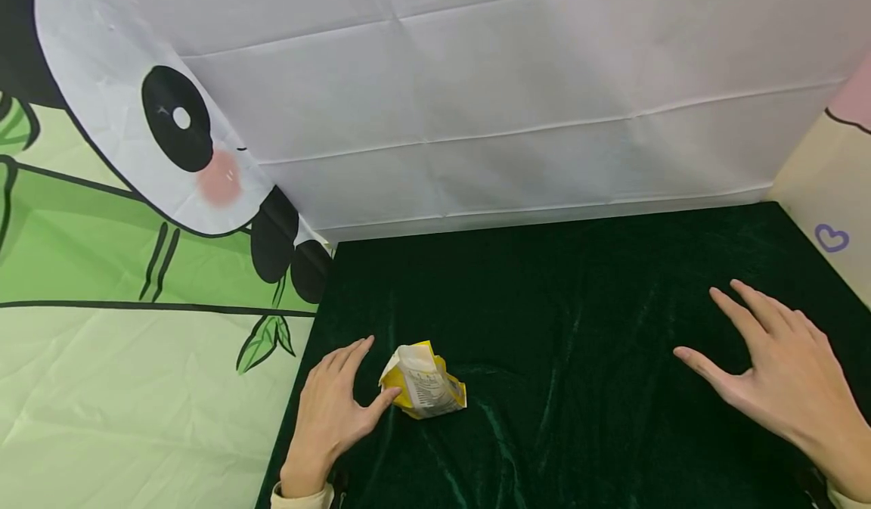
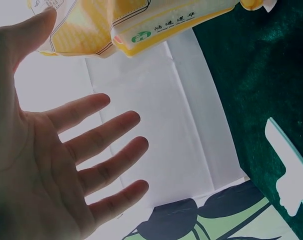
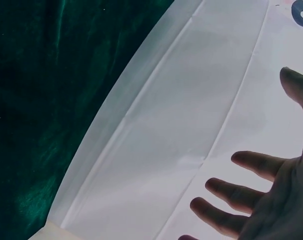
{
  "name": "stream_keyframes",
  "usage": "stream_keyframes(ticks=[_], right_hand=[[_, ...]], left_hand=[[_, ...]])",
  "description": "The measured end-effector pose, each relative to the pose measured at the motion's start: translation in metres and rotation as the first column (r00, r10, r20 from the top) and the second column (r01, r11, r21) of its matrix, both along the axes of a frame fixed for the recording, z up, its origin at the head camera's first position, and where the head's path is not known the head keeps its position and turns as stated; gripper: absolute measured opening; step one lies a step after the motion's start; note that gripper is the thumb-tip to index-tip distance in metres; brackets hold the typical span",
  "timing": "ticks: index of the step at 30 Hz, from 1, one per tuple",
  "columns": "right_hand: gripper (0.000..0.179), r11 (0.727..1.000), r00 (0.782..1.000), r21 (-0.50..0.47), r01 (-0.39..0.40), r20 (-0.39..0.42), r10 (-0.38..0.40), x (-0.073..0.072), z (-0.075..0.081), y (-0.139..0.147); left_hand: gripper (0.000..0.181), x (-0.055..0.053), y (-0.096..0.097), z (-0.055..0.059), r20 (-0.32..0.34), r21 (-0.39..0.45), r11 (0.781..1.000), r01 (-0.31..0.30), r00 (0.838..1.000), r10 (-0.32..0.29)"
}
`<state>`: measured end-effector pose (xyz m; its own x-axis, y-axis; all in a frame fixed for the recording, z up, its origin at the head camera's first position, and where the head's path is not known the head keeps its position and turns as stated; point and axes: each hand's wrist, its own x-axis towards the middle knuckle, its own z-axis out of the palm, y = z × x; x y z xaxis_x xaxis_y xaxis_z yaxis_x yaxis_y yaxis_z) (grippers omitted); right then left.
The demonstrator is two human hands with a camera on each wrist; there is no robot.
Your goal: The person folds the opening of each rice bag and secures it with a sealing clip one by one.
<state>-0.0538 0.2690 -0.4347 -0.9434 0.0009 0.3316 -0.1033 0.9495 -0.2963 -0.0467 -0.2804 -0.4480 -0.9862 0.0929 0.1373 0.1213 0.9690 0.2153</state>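
A yellow and white printed plastic packet (image 1: 425,384), crumpled in outline, is on the dark green cloth left of centre. Beside it is my left hand (image 1: 333,403), fingers spread and thumb tip overlapping the packet's left edge; whether it touches cannot be told. In the left wrist view the packet (image 2: 156,22) crosses the top behind the thumb, and the fingers of the left hand (image 2: 66,150) stand apart from it. On the far right my right hand (image 1: 789,365) is spread over the cloth, holding nothing. The right wrist view shows that hand (image 3: 271,195) with fingers apart.
Dark green velvety cloth (image 1: 578,342) covers the table. A creased white sheet (image 1: 510,116) rises behind it, with a panda-printed hanging (image 1: 102,252) at left and a cream panel (image 1: 830,184) at right. A flat white piece with a teal edge (image 2: 289,175) appears in the left wrist view.
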Motion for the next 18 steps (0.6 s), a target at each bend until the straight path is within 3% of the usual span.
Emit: stream_keyframes(ticks=[18], right_hand=[[0.101,0.998,0.998,0.019,-0.062,-0.010,0.063,-0.0050,0.0054,-0.0059]], left_hand=[[0.086,0.0023,0.0026,-0.0060,-0.001,0.026,1.000,-0.014,1.000,0.014]])
